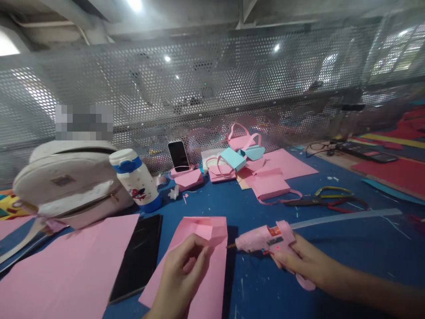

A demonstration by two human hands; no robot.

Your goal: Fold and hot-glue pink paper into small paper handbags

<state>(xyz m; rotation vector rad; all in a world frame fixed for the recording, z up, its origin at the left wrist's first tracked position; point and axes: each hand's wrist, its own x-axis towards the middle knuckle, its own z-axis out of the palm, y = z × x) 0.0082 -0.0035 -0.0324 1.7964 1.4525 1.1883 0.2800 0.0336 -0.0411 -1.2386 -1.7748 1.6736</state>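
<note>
Toward the blue desk's (pixel 265 292) near edge, the long pink paper sheet (pixel 212 283) is part-folded but seemingly unglued, the right hand (pixel 300 260) gripping a pink plastic glue gun (pixel 257 239), the left hand's (pixel 182 266) grip unclear

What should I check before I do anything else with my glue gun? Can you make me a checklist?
1. Glue gun held firmly: ok, your right hand is wrapped around its handle.
2. Glue stick loaded: ok, a long one sticks out of the back.
3. Left hand away from the nozzle: ok, there's a gap, but a small one.
4. Nozzle off the folded pink paper: cannot tell; its tip is right by the paper's right edge.
5. Gun hot: cannot tell; heat doesn't show in a picture.
6. Scissors out of your hands: ok, they lie on the table beyond the gun.
</note>
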